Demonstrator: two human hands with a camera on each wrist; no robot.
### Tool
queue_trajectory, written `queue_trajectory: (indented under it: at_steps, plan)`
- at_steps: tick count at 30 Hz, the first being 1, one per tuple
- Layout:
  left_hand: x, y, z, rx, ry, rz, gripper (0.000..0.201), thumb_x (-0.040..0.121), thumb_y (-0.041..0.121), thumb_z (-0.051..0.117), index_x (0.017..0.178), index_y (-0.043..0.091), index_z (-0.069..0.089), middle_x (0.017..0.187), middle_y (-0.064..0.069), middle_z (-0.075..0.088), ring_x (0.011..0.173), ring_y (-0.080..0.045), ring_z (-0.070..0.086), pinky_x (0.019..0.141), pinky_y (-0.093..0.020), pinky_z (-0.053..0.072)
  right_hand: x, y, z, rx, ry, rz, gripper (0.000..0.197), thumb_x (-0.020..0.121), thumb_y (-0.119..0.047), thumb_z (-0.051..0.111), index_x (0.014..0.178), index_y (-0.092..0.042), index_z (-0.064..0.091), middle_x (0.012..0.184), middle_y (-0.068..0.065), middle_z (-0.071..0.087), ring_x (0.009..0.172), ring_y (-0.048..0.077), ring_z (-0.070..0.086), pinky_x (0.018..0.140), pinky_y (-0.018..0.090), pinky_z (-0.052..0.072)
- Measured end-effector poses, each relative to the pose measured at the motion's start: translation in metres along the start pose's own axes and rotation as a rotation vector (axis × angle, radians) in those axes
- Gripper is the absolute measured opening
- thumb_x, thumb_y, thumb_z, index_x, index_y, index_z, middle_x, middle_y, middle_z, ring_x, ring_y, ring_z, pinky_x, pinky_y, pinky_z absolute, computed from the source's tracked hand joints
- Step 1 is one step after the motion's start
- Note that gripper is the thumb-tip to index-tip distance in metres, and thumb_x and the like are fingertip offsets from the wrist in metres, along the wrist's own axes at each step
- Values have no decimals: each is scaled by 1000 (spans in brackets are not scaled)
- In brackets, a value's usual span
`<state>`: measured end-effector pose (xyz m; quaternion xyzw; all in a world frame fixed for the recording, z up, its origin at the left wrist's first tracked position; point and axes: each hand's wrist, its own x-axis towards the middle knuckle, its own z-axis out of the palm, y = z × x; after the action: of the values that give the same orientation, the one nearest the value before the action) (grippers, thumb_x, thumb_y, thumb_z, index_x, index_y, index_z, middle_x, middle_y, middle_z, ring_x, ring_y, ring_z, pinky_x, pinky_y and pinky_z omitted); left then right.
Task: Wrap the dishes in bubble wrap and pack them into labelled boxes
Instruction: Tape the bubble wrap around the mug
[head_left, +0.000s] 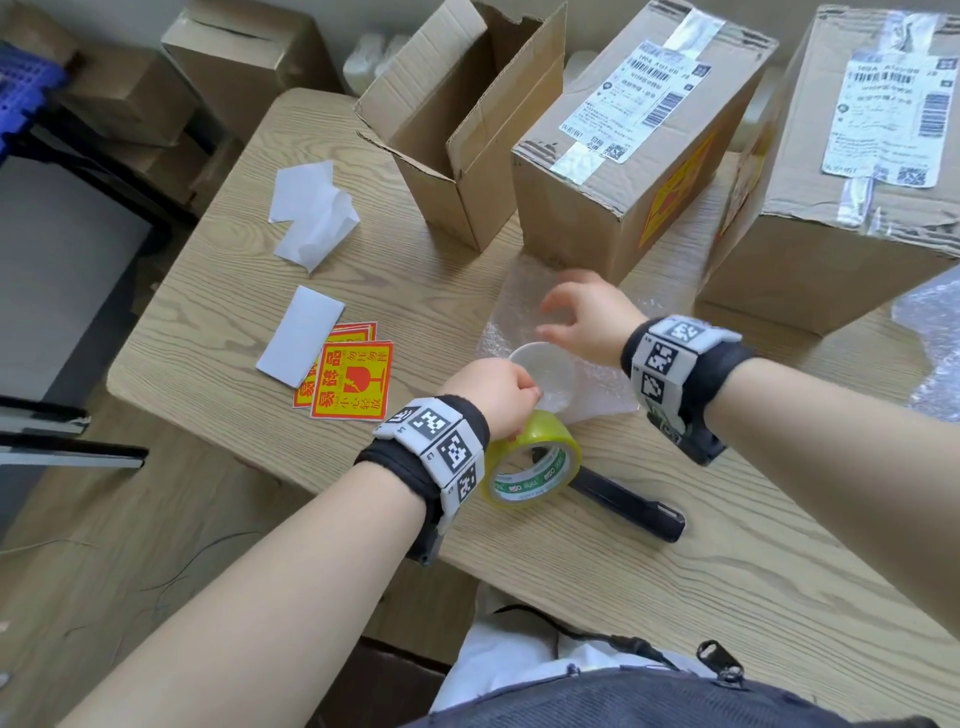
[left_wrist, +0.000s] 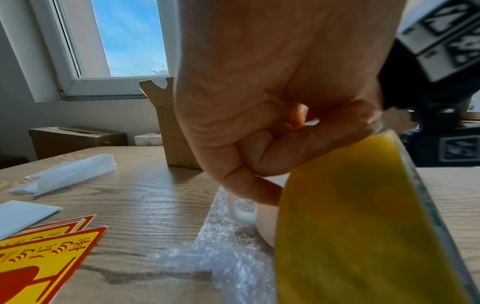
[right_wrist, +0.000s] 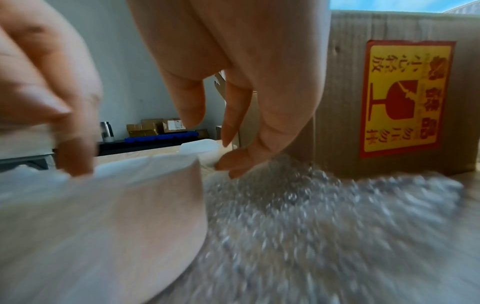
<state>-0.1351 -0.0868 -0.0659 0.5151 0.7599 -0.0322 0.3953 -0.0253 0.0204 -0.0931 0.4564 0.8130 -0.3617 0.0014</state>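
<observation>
A white cup with a handle stands upright on a sheet of bubble wrap near the table's front middle. My left hand pinches the cup's near-left rim with curled fingers. In the left wrist view the hand hides most of the cup. My right hand hovers over the cup's far rim, fingers spread and relaxed. The right wrist view is blurred: the thumb is at the cup's rim, and the other fingers hang above the bubble wrap.
A yellow tape roll and a black tool lie just under my left wrist. Fragile stickers and white backing papers lie to the left. An open box and two taped boxes stand behind.
</observation>
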Motion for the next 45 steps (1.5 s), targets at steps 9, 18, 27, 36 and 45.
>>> queue_trajectory:
  at_steps: [9,18,27,36,45]
  plan:
    - [-3,5,-1,53,-38,25,30,99,32,41,95,21,68,55,6,57,70,-18,59,74,-28,50,39,-23,-13,189,-217,162,29,94,-12,54,119,1,56,100,16,68,74,22,66,59,25,54]
    - [-6,5,0,92,-27,32,38,99,31,42,63,22,53,61,4,61,73,-20,60,73,-28,48,1,-4,-14,84,18,-54,34,80,-9,66,113,-17,65,78,-11,53,87,17,55,74,25,41]
    - [-11,9,1,109,-15,26,32,99,31,41,96,13,68,95,-9,68,96,-26,61,78,-30,44,-49,23,21,-247,253,-501,12,66,-14,81,72,-24,77,81,-7,72,88,35,60,73,42,41]
    - [-31,-3,11,-231,29,-29,26,97,29,44,96,20,69,45,6,58,54,-4,58,70,-25,50,-59,29,30,158,-6,-191,44,81,-1,40,122,-10,56,125,6,57,119,22,51,104,39,37]
    - [-23,12,17,-480,103,-90,25,97,21,41,85,24,63,41,7,59,53,-11,63,83,-34,55,-54,23,17,486,-140,26,30,92,-41,52,85,-17,70,107,-4,65,106,13,56,97,31,39]
